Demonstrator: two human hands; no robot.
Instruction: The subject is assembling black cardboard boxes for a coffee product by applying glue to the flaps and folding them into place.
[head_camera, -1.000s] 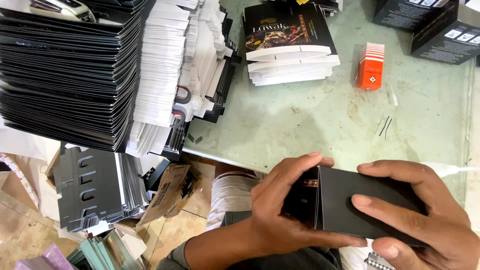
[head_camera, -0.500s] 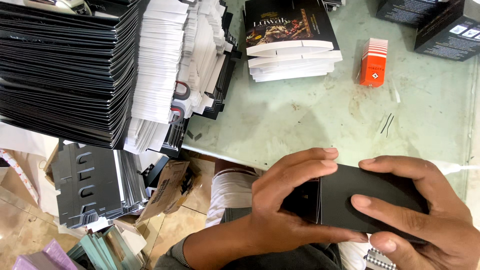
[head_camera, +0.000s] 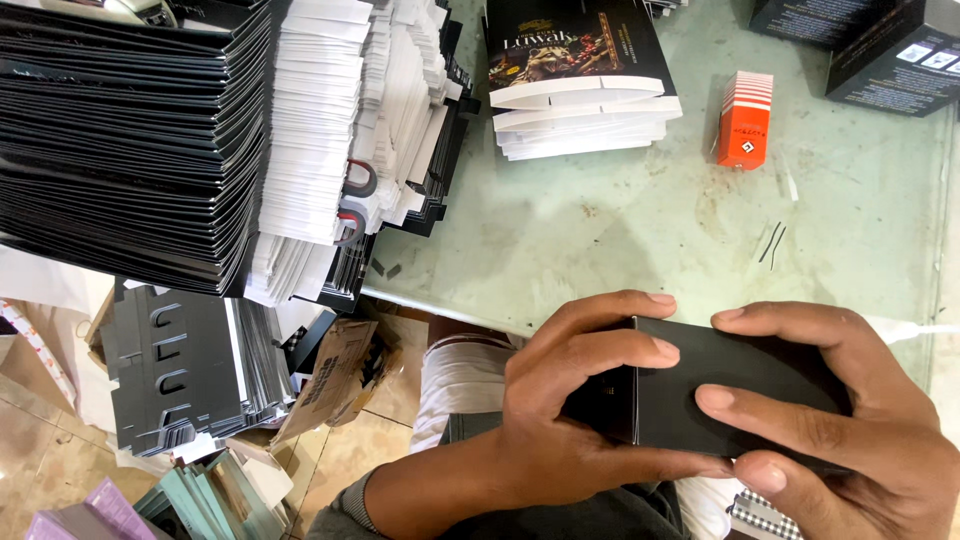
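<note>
Hands first: left hand (head_camera: 570, 400) wrapped round the left end of a small black box (head_camera: 735, 395), fingers curled over the top edge, thumb tucked underneath. Right hand (head_camera: 860, 430) clamped on the other end, fingers spread flat across the top face. Box held level in mid-air over the lap, just off the near edge of the desk (head_camera: 620, 240), not resting on anything. Open flap end seems to sit under the left fingers, though hard to tell with the shadow there.

Best guess for doing this bit well: keep the right grip flat so the panels don't bow, press the left end squarely so the flap seats without creasing, don't squash the corners.

Further out: small orange-and-white carton (head_camera: 745, 120) lying on the desk, well apart from the box. Stack of flat printed sleeves (head_camera: 580, 90) beyond. Big pile of flat black blanks (head_camera: 130, 140) far left, white card inserts (head_camera: 320, 130) leaning beside it. More grey blanks (head_camera: 185, 365) down on the floor.
</note>
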